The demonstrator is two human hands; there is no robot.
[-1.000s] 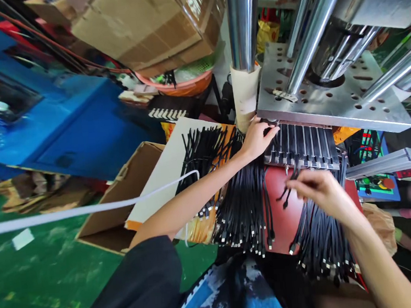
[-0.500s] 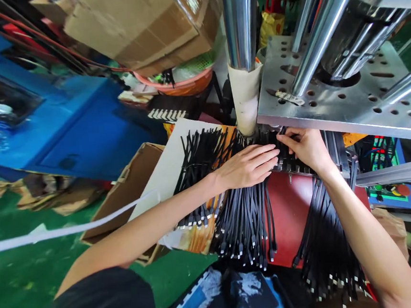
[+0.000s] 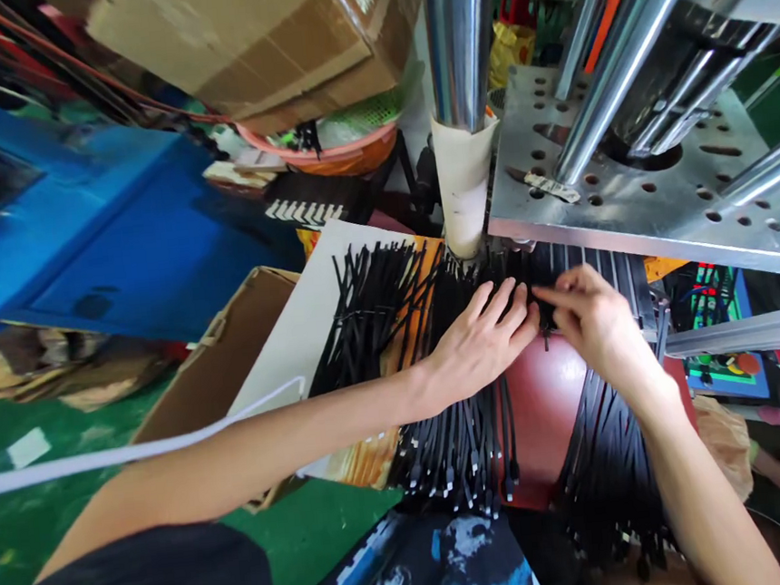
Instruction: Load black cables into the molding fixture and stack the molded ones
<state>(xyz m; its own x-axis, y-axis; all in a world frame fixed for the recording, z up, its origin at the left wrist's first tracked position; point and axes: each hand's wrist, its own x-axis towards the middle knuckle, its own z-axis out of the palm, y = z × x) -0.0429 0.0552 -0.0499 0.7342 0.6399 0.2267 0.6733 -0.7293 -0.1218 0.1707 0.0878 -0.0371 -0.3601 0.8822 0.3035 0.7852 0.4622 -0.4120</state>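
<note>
Your left hand (image 3: pixel 480 344), fingers loosely extended, lies over black cables (image 3: pixel 455 451) by the slotted block (image 3: pixel 637 284)'s front-left corner; your right hand (image 3: pixel 601 324), fingers curled, is at its front edge, grip indeterminable.

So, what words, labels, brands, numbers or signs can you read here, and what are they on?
No text can be read.
Control panel: red lit areas, too small and blurred to read.
Yellow bag: markings, if any, too blurred.
Pale strip on the metal plate: dark marks, illegible.
Black cables: no readable print.
</note>
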